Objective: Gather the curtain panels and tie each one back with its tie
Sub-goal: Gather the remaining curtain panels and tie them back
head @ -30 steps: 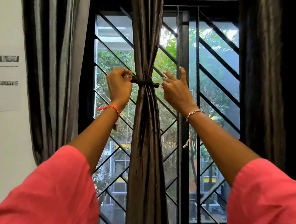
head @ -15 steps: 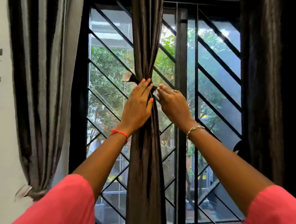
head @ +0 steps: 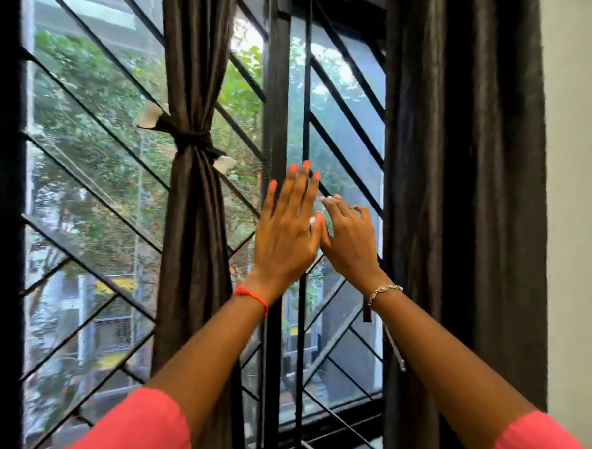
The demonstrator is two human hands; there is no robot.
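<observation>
window [head: 99,87]: tied curtain [head: 192,219]; left hand [head: 287,237], right hand [head: 350,241] free.

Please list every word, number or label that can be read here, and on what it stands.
None can be read.
The yellow bands on the building outside are too blurred to tell whether they carry letters.
The gathered dark brown curtain panel and its dark tie show no text.
</observation>
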